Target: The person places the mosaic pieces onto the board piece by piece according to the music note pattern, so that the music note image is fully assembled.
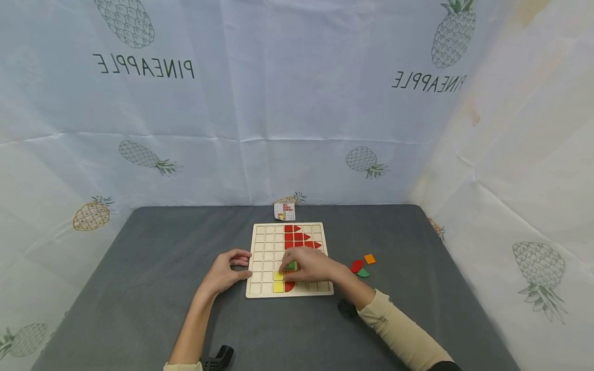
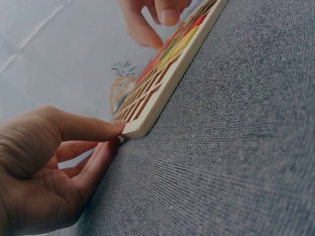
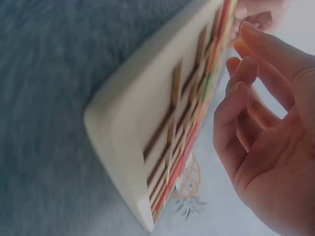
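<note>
A wooden grid board [image 1: 264, 293] lies on the dark table, with coloured flat pieces in its cells. My left hand [image 1: 223, 273] touches the board's left edge, thumb and fingers spread along it; in the left wrist view the thumb [image 2: 93, 129] meets the near corner. Above the board's lower middle is my right hand [image 1: 308, 264], thumb and fingers apart with no piece visible between them. Beside its fingertips sit yellow squares [image 1: 278, 287], a green piece [image 1: 291, 266] and a red rounded piece [image 1: 290, 287]. Red squares and triangles [image 1: 299, 237] fill rows at the top right.
Right of the board lie loose pieces: a red one [image 1: 357, 266], an orange square [image 1: 369, 258] and a green one [image 1: 363, 273]. A small pattern card [image 1: 284, 212] stands behind the board. A black object [image 1: 223, 356] is beside the left forearm.
</note>
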`<state>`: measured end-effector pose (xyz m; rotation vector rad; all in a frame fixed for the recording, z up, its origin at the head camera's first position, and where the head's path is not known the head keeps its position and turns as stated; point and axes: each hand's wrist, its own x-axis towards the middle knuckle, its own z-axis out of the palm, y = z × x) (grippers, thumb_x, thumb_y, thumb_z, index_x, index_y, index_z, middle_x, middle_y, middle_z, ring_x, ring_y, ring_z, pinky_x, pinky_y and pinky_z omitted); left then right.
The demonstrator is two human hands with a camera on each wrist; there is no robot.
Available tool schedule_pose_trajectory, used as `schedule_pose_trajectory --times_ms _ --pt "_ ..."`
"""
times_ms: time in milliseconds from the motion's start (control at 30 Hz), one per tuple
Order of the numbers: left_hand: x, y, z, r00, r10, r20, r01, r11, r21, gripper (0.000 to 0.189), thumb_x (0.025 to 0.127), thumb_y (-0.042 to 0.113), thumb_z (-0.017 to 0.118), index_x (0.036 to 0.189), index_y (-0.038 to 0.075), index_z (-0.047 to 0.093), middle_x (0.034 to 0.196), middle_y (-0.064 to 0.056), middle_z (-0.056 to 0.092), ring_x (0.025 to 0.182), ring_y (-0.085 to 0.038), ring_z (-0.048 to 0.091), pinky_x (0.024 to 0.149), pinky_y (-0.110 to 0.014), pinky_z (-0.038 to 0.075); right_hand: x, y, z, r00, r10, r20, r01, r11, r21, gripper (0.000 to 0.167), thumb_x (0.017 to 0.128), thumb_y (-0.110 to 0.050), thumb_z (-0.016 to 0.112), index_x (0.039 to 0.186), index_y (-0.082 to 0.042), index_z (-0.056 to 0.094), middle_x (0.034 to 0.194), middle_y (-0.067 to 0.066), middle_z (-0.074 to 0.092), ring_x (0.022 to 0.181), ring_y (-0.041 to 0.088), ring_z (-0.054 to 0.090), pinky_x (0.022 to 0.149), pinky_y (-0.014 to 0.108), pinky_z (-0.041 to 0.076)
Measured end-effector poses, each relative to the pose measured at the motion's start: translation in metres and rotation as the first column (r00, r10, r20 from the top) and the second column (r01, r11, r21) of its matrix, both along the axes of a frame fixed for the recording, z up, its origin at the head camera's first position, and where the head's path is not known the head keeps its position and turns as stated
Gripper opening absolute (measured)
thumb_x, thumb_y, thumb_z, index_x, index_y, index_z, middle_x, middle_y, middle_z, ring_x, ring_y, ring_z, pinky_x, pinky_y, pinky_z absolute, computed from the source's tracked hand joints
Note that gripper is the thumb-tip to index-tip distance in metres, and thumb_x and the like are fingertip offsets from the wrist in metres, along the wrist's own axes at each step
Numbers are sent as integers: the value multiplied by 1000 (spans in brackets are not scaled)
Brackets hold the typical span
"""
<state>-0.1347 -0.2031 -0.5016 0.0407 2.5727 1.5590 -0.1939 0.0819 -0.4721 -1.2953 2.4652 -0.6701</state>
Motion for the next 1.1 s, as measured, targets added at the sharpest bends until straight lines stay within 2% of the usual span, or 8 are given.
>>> schedule_pose_trajectory --times_ms 167,233,367,600,767,900,1100 --pt "0 0 0 1000 -2 -2 2 1000 -1 50 88 -1 85 134 -6 68 125 -24 72 114 -33 73 83 -21 56 -3 23 8 998 -59 31 60 998 -35 19 99 -26 81 117 -19 84 123 -1 76 79 1 61 77 21 52" --pt "0 0 0 1000 -4 -4 4 1000 -1 50 88 -1 85 134 -6 68 125 -24 72 114 -33 72 83 -21 56 -5 35 12 996 -80 37 83 995 -58 20 100 -25 80 118 -17 84 122 1 76 72 2 60 72 21 51" --pt "0 0 0 1000 -5 -6 5 1000 5 50 88 -1 85 134 -7 68 125 -24 71 114 -33 72 83 -21 56 -9 61 17 989 -129 68 136 986 -97 23 100 -22 80 121 -13 82 124 6 76 69 6 59 68 22 51" --pt "1 1 0 1000 -2 -4 2 1000 10 50 88 -2 85 134 -7 67 125 -25 71 114 -33 72 83 -21 57 -16 112 21 967 -210 143 224 970 -92 29 101 -20 79 127 -7 79 125 16 74 59 6 54 61 24 50" --pt "1 2 -1 1000 5 -3 -5 1000 5 50 87 -2 85 134 -7 68 124 -24 71 113 -32 73 84 -23 57 -21 159 16 946 -245 211 267 960 -83 32 100 -16 79 128 -3 77 128 23 72 48 1 42 51 24 43" --pt "0 2 -1 1000 10 1 -10 1000 7 50 87 -2 85 134 -7 68 124 -24 71 112 -31 73 84 -22 57 -23 193 8 932 -264 250 291 954 -76 34 98 -13 81 129 -1 76 131 26 70 46 -1 36 48 22 38" --pt "1 2 -1 1000 10 3 -10 1000 6 51 87 -2 86 134 -7 68 124 -24 72 112 -31 72 84 -22 56 -26 224 -5 912 -274 304 313 946 -86 37 95 -10 83 130 0 75 135 29 68 47 -1 37 49 22 40"
